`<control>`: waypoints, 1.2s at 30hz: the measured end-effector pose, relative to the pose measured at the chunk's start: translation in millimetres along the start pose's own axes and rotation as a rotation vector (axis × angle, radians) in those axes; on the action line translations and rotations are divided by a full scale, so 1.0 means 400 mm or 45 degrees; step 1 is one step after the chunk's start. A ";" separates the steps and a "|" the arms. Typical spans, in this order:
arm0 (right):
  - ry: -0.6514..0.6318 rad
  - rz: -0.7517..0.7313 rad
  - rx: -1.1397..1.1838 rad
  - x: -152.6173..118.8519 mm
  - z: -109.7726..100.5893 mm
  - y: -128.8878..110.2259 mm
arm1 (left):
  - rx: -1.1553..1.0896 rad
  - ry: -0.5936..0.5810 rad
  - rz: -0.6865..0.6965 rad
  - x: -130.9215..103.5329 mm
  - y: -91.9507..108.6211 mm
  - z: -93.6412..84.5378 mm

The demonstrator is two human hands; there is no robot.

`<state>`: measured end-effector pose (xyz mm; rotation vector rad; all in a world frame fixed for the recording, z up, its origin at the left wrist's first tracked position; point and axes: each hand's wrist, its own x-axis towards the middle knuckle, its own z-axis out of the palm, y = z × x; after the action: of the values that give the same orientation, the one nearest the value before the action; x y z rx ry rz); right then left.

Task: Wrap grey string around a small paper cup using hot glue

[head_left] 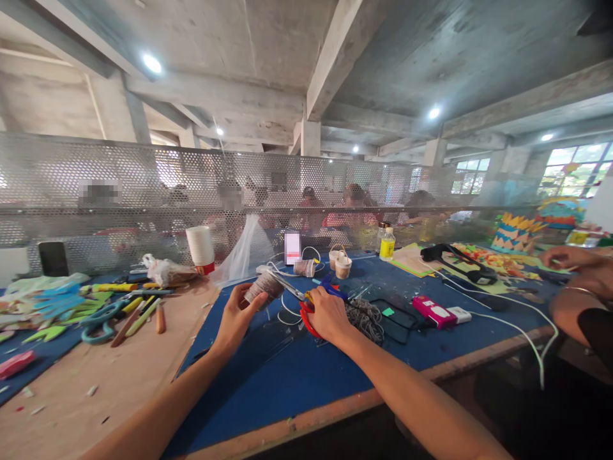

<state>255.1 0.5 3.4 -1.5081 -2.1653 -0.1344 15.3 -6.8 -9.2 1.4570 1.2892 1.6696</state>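
Note:
My left hand [235,316] grips a small cup [264,289] wound round with grey-brown cord, tilted on its side above the blue table mat [268,390]. In my right hand [330,316] is a pair of scissors [308,321] with red handles. Their metal blades reach left to the cup's upper rim; whether they touch it I cannot tell. A tangled heap of grey cord [366,319] lies just right of my right hand. Behind the hands stand a second cord-wrapped cup [304,268] lying sideways and small pale cups [343,266], one with a handle.
At left lie teal-handled scissors [98,322], several tools and a stack of white paper cups [200,246]. A lit phone [292,248] stands at the back near a yellow-labelled bottle [387,245]. To the right are a magenta box [433,312], a white cable [522,329] and another person's arm [572,300].

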 end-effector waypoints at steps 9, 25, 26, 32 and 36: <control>0.005 -0.027 0.020 -0.002 -0.001 0.001 | 0.004 -0.010 0.000 0.000 -0.002 0.000; -0.022 0.003 0.058 -0.001 -0.002 0.000 | -0.052 -0.018 0.019 -0.003 0.006 0.003; -0.010 0.009 0.058 0.000 0.001 0.000 | -0.044 -0.014 0.026 -0.004 0.008 0.004; 0.048 0.018 0.020 0.001 0.009 0.002 | -0.082 0.028 0.023 -0.005 0.012 0.008; 0.047 -0.012 0.009 -0.003 0.006 -0.001 | -0.023 0.028 0.026 -0.008 0.016 0.009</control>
<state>254.2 0.3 0.8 -1.4805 -2.1418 -0.1562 20.5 -11.2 -4.7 1.4495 1.2715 1.7112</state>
